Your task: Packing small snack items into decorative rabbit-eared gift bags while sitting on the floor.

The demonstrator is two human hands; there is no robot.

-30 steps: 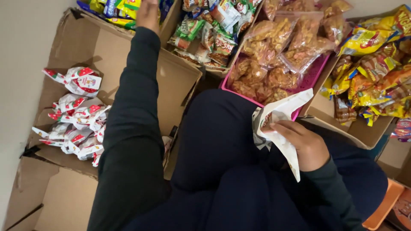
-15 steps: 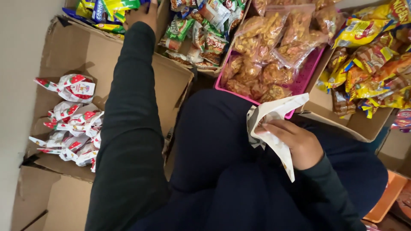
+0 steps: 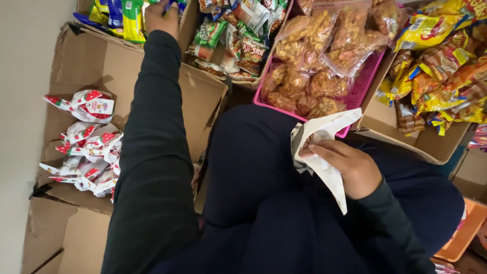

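Closest to the camera, the person's dark-clad lap (image 3: 264, 203) fills the lower middle of the view, and the right hand (image 3: 345, 167) rests on the thigh with its fingers closed around a folded white paper bag (image 3: 319, 147) — the bag's open end points up toward the snack boxes, its lower tail hanging past the wrist. The grip looks firm, thumb on top pinning the paper flat.

Beside the left knee, an open cardboard box (image 3: 86, 66) holds a loose heap of red-and-white wrapped sweets (image 3: 86, 147) along its left wall. Just past the right hand, a pink basket (image 3: 362, 86) carries clear bags of orange-brown fried snacks (image 3: 314, 66), and a further carton on the right is full of yellow and red crisp packets (image 3: 436, 66).

Farthest off, the left arm stretches straight out and the left hand (image 3: 161, 18) is at the top edge among green and blue snack packets (image 3: 124, 18). Its fingers are curled down over the packets, though whether they already pinch one I cannot tell — the frame cuts them off.

As a judgement, the step in hand is picking stock for the bag: a packet is being chosen while the bag waits unopened. The following move would call for a sure pinch on a single packet and for the right hand to spread the bag's mouth.
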